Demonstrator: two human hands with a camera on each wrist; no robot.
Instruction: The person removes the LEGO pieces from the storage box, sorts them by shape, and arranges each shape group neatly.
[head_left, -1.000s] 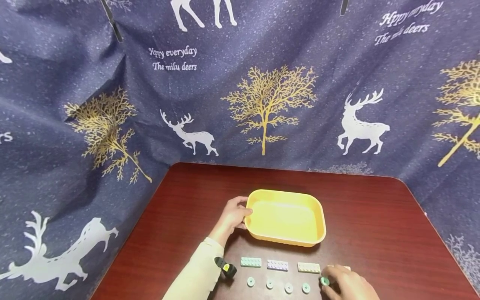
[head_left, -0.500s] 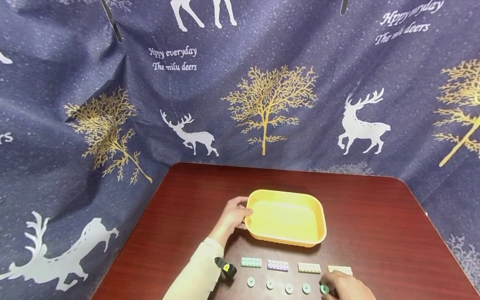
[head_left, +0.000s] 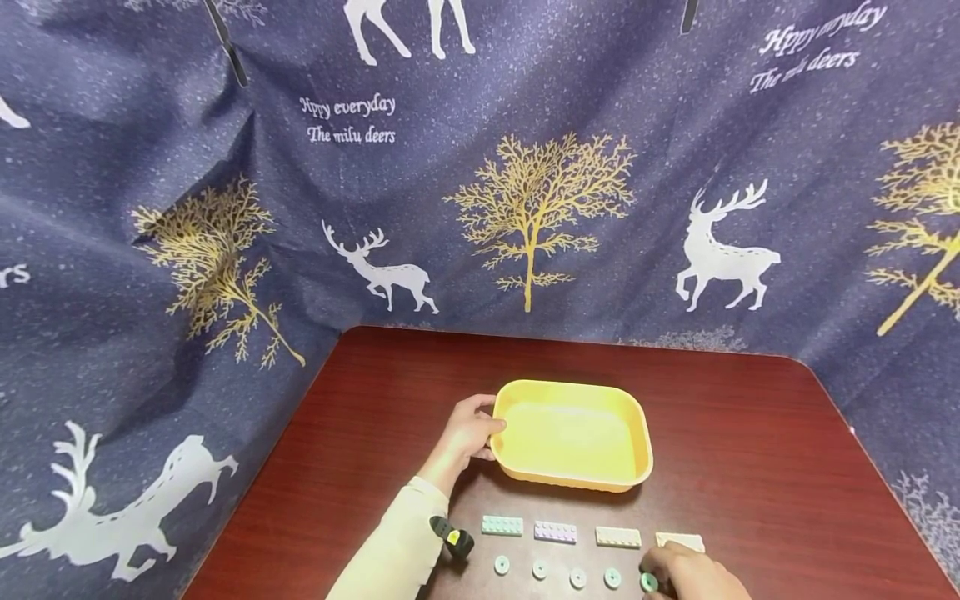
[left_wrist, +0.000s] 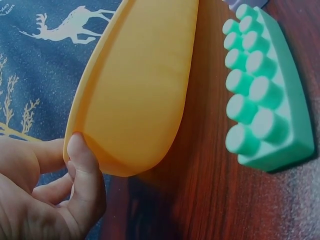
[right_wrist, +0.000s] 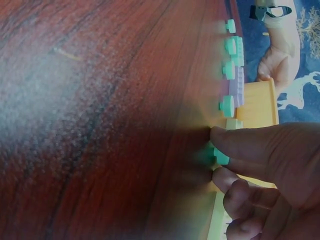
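My left hand [head_left: 468,429] grips the left end of a yellow plastic bin [head_left: 573,433], thumb over the rim and fingers outside, as the left wrist view shows up close. At the table's near right, my right hand [head_left: 693,571] has its thumb and fingertips about a small green round piece [right_wrist: 221,156] with a hole in its middle. That piece stands at the right end of a row of similar ones, such as this pale green piece [head_left: 612,577]. Just beyond the right hand lies a cream building brick [head_left: 680,542], partly covered by it.
A teal brick [head_left: 502,525], a purple brick [head_left: 556,532] and a pale yellow brick [head_left: 618,537] lie in line between the bin and the round pieces. Behind the dark red table [head_left: 750,433] hangs a blue curtain [head_left: 600,100] printed with deer and trees.
My right hand has drawn the green round piece slightly toward the near edge, into line with the others, uncovering more of the cream brick. The left hand and bin stay put.
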